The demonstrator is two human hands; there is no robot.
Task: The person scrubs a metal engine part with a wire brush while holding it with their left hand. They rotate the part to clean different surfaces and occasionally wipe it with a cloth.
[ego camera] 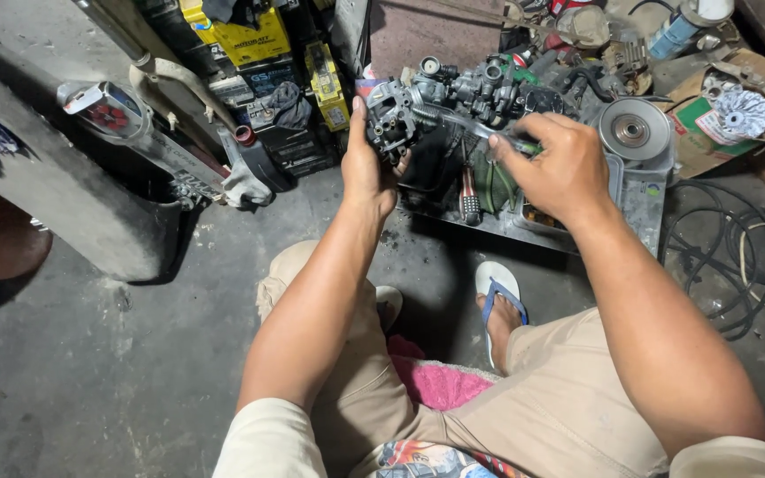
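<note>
A grey metal carburetor [393,119] sits up off the floor at the far middle of the scene, clasped in the left hand [367,168], whose fingers are wrapped shut round its left and near sides with the thumb up along its left edge. From the right, a screwdriver [475,127] with a bright metal shaft reaches across to the carburetor's right side; the right hand [560,164] has its fingers closed tight on the handle, of which only a little green shows at the knuckles. Just beyond the carburetor lies a cluster of dark engine parts [489,84], and below the hands a shallow metal tray [639,208] rests on the concrete floor [90,372], holding a second screwdriver with a striped red handle [469,199]. A round silver pulley disc [635,130] lies on the tray's far right corner, near the right hand. Farther right a torn cardboard box [710,133] holds a white finned wheel [741,111], and black cables [737,257] coil on the floor near it. To the far left stand yellow-and-black batteries [254,40] and a chrome exhaust pipe [104,106]. Near the viewer are the person's knees in beige shorts, one foot in a blue-strapped sandal [499,292], and a pink cloth [440,385].
</note>
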